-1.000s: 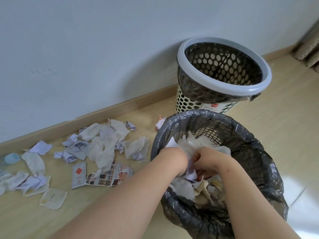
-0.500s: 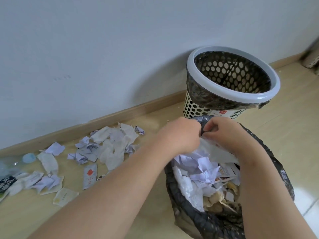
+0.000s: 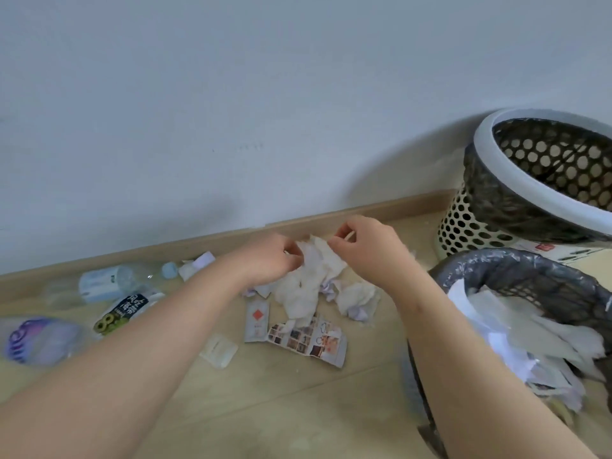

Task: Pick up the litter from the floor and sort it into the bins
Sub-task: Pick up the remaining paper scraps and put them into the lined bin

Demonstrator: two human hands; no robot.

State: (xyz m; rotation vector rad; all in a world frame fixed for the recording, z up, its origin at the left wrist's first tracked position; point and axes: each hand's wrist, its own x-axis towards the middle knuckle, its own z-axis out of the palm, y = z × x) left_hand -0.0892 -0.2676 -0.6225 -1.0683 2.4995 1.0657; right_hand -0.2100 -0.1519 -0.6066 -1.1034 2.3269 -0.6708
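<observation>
1. Fingers of the left hand were curled and pinching the near-left edge of a white tissue heap on the floor; fingers of the right hand pinched the heap's upper right edge, thumb and forefinger closed on the paper.
2. Just below both sets of fingers lay more crumpled tissue; nearer still lay a small sachet with a red diamond and a printed leaflet, touching each other; a pale flat packet lay apart, below the left wrist.
3. Left of the left fingers, along the skirting, lay a clear plastic bottle with a blue cap; below it a dark printed wrapper; farther left a blurred purple-marked plastic bag.
4. Right of the right fingers stood a dark-lined bin holding torn paper and tissue; beyond it, by the wall, stood a white-rimmed perforated bin with a dark liner.
</observation>
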